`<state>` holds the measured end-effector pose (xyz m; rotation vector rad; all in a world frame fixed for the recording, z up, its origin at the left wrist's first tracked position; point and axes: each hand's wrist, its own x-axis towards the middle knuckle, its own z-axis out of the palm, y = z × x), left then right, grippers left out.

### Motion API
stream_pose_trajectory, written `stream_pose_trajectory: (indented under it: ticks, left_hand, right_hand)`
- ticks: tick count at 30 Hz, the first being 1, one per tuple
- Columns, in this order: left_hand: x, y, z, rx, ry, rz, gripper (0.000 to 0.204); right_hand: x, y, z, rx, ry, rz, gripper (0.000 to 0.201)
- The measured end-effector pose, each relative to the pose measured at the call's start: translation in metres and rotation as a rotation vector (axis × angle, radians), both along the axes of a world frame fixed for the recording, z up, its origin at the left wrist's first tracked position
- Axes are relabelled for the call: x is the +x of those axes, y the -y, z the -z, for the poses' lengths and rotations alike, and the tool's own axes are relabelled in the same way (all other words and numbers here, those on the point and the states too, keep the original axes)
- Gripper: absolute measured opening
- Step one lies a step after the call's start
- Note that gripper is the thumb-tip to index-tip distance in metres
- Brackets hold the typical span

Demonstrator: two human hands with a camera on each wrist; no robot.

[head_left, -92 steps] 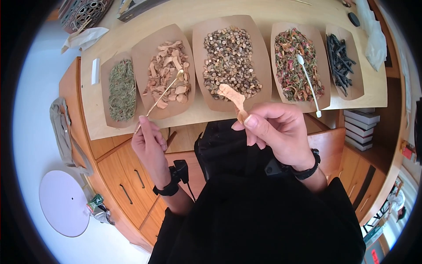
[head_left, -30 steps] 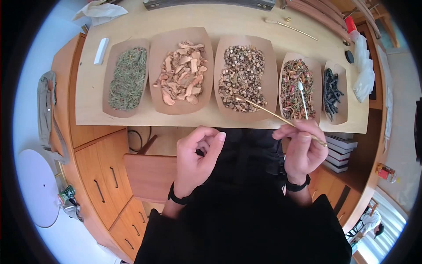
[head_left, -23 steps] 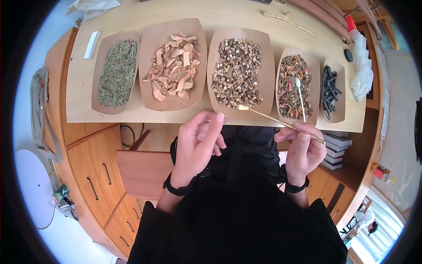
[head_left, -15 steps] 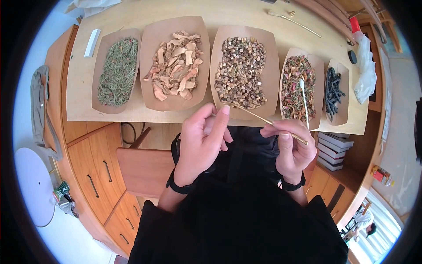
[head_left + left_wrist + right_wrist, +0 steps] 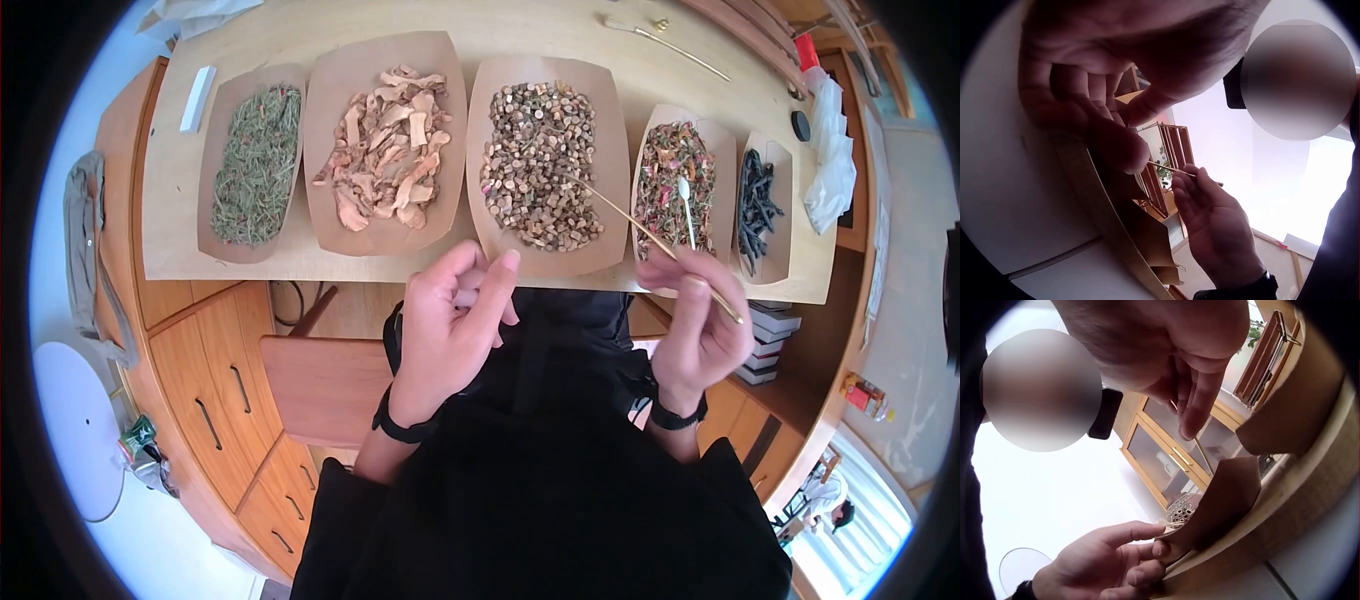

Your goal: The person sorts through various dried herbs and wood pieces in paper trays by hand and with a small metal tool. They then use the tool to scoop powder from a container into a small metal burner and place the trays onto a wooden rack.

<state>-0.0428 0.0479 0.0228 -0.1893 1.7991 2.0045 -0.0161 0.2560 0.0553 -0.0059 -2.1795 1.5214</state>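
Observation:
My right hand [image 5: 700, 315] grips a thin golden stick [image 5: 640, 226] between thumb and fingers. The stick slants up leftward, its far tip over brown round pieces [image 5: 545, 130] in the middle paper tray [image 5: 560, 264]. At that tray's front rim is my left hand [image 5: 450, 325], fingers loosely bent, thumb pointing up, no held thing visible; whether it touches the rim cannot be told. In the left wrist view the golden stick [image 5: 1169, 167] crosses my right hand's [image 5: 1219, 234] fingers. The right wrist view shows my left hand [image 5: 1110, 559] near a tray corner.
Other trays hold green herb [image 5: 258, 165], pale chips [image 5: 395, 150], mixed petals [image 5: 675, 180] with a white-tipped stick [image 5: 686, 205] across them, and dark pods [image 5: 760, 210]. A white block [image 5: 198, 98] lies far left. Another golden stick [image 5: 680, 50] and a plastic bag [image 5: 830, 160] lie back right.
The pale chip and the golden stick were in my right and left hands; now my right hand has the stick. Lately its tip has moved from my left thumb up over the brown pieces.

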Motion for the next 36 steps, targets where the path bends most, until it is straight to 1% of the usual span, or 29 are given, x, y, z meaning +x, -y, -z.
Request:
stream_pose_trajectory:
  ticks: [3, 5, 7, 10, 11, 13, 15, 17, 20, 25, 31, 34, 36]
  left_hand:
    - [-0.003, -0.002, -0.006, -0.009, 0.007, -0.002, 0.027]
    - [-0.003, -0.002, -0.005, 0.000, 0.006, 0.011, 0.026]
    - [-0.002, 0.001, -0.003, -0.002, -0.020, 0.043, 0.024]
    - [-0.001, 0.001, -0.001, 0.031, -0.012, 0.022, 0.022]
    - [-0.001, 0.000, -0.001, 0.029, -0.010, 0.016, 0.022]
    - [0.000, -0.001, 0.000, 0.045, -0.009, -0.017, 0.030]
    - [0.001, -0.001, 0.001, 0.036, -0.018, -0.016, 0.030]
    - [0.001, -0.001, 0.001, 0.028, -0.026, -0.015, 0.030]
    - [0.001, 0.000, 0.001, 0.052, -0.026, -0.028, 0.030]
    - [0.002, 0.002, 0.007, -0.006, -0.055, 0.010, 0.030]
    - [0.001, 0.002, 0.005, -0.011, -0.052, 0.006, 0.031]
    - [0.001, 0.001, 0.004, -0.003, -0.054, 0.000, 0.031]
    - [0.001, 0.001, 0.007, -0.004, -0.061, -0.002, 0.031]
  right_hand:
    - [0.013, -0.013, -0.006, 0.046, -0.021, 0.014, 0.016]
    - [0.024, -0.019, -0.005, 0.045, 0.038, 0.041, 0.016]
    - [0.027, -0.017, -0.003, 0.033, 0.043, 0.032, 0.015]
    - [0.029, -0.006, 0.004, -0.149, 0.167, -0.001, 0.015]
    - [0.028, 0.000, 0.006, -0.151, 0.169, -0.007, 0.015]
    - [0.027, 0.010, 0.010, -0.337, 0.248, -0.031, 0.016]
    - [0.025, 0.014, 0.012, -0.371, 0.275, -0.047, 0.019]
    - [0.021, 0.017, 0.011, -0.486, 0.326, -0.040, 0.021]
    - [0.017, 0.015, 0.009, -0.466, 0.316, -0.025, 0.022]
    - [0.018, 0.008, 0.004, -0.470, 0.274, -0.009, 0.024]
    - [0.020, 0.005, -0.002, -0.471, 0.217, 0.002, 0.026]
    - [0.020, 0.005, -0.002, -0.480, 0.161, -0.021, 0.024]
    - [0.017, 0.007, 0.001, -0.412, 0.111, 0.013, 0.019]
